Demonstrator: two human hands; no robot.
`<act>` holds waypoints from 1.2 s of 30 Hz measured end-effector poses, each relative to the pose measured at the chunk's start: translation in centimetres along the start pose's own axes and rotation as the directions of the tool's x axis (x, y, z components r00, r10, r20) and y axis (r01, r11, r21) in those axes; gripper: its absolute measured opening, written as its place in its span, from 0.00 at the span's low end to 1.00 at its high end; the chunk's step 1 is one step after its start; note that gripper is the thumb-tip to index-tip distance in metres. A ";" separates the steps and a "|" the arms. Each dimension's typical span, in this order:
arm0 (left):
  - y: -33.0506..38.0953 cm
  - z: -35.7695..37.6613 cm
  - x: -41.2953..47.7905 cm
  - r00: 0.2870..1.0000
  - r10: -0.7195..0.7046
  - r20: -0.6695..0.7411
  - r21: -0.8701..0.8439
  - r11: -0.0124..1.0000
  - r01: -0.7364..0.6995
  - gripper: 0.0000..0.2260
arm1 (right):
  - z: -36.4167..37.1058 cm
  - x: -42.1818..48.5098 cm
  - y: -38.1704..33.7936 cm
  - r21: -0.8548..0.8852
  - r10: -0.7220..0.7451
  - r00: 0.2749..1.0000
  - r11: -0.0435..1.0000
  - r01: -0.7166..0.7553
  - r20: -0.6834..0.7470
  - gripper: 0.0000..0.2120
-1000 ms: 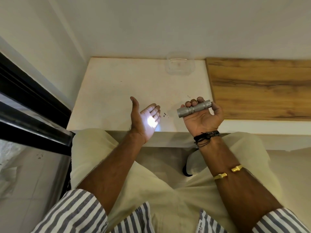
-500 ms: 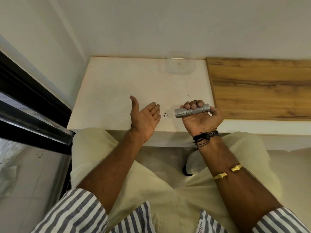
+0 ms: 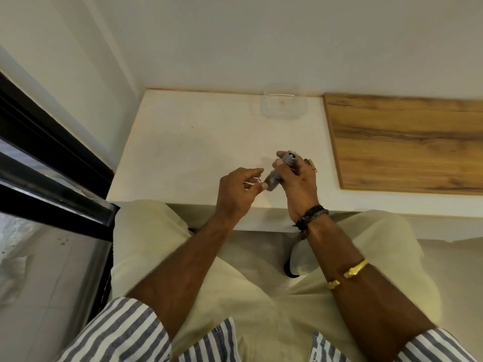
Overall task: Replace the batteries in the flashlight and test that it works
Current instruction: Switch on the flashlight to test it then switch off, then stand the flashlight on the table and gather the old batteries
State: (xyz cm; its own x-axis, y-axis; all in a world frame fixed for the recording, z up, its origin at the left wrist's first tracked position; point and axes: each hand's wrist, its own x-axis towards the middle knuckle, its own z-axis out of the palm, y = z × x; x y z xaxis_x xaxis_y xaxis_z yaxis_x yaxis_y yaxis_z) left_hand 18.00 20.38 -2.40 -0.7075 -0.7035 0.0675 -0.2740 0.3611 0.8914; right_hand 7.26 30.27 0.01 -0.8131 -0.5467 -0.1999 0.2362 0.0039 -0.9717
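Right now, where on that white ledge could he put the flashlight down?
The widest bare patch of the white ledge lies left of the hands, toward the wall corner. The wooden board on the right is bare too. It is crowded by the clear container at the back, and beneath the flashlight.

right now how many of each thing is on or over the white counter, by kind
flashlight: 1, held in the right hand
clear plastic container: 1
wooden board: 1
hands: 2, the left hand at the flashlight's near end
total: 5
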 end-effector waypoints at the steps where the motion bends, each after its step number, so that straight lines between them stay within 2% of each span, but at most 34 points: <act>1: -0.1 -0.1 0.0 1.000 0.006 0.000 -0.001 1.000 -0.006 0.18 | 0.2 0.0 0.2 -0.081 -0.030 1.000 0.996 0.030 0.006 0.11; 4: -0.2 -0.4 0.1 1.000 0.021 -0.008 -0.011 1.000 -0.021 0.18 | 1.0 0.0 0.8 -0.210 -0.078 0.997 0.975 0.074 -0.014 0.15; 12: -1.0 -1.0 1.4 0.995 0.071 -0.065 -0.005 0.997 -0.071 0.10 | 3.0 0.9 1.0 -0.275 -0.107 0.994 0.956 0.104 0.001 0.19; 17: -1.6 -1.8 2.9 0.991 0.105 -0.080 0.001 0.994 -0.106 0.12 | 4.3 2.2 0.9 -0.321 -0.140 0.990 0.936 0.144 0.034 0.21; 25: -2.5 -3.8 8.2 0.988 0.112 -0.103 0.022 0.994 -0.111 0.15 | 5.8 6.8 -0.8 -0.274 -0.168 0.983 0.944 0.183 0.079 0.18; 36: -1.7 -6.3 19.7 0.976 0.153 -0.157 0.083 0.986 -0.141 0.12 | 10.5 16.6 -4.2 -0.299 -0.287 0.956 0.909 0.292 0.062 0.17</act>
State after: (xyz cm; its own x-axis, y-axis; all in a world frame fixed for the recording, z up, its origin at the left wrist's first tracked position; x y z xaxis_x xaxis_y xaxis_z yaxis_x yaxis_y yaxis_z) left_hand 8.62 2.07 0.19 -0.6298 -0.7273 0.2727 -0.2245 0.5066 0.8325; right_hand -1.61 12.36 2.11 -0.8123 -0.5755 0.0952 -0.1815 0.0943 -0.9789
